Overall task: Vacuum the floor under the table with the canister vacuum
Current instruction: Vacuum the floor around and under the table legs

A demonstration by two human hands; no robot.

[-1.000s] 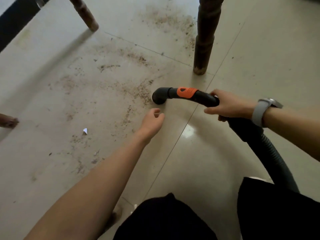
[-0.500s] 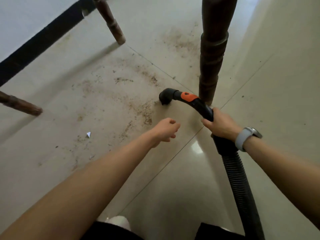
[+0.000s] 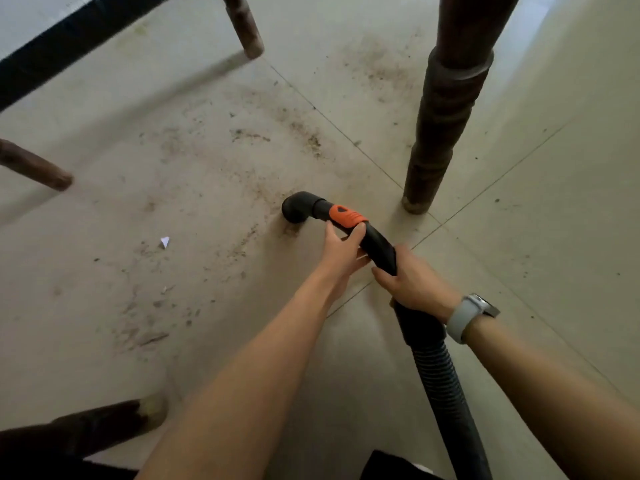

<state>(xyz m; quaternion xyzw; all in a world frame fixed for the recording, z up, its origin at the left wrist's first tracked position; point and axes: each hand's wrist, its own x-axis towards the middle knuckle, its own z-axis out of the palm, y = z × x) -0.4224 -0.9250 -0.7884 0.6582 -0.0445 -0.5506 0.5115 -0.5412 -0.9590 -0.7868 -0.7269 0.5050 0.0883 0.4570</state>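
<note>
The black vacuum handle (image 3: 377, 242) with an orange grip band curves down to a black nozzle end (image 3: 296, 209) that sits on the tiled floor among brown dirt (image 3: 242, 244). My left hand (image 3: 341, 252) grips the handle just behind the orange band. My right hand (image 3: 412, 284), with a grey watch on the wrist, grips the handle lower down where the ribbed black hose (image 3: 440, 375) starts. The hose runs down to the bottom edge of the frame.
A thick turned wooden table leg (image 3: 440, 133) stands just right of the nozzle. Other legs show at the far middle (image 3: 244, 29), left (image 3: 34, 166) and near left (image 3: 104, 426). A white paper scrap (image 3: 165, 241) lies left. A black baseboard (image 3: 69, 39) runs along the wall.
My left hand, free and loosely curled before, has moved right and taken hold of the handle behind the orange band. The nozzle has drawn back toward me, away from the thick leg.
</note>
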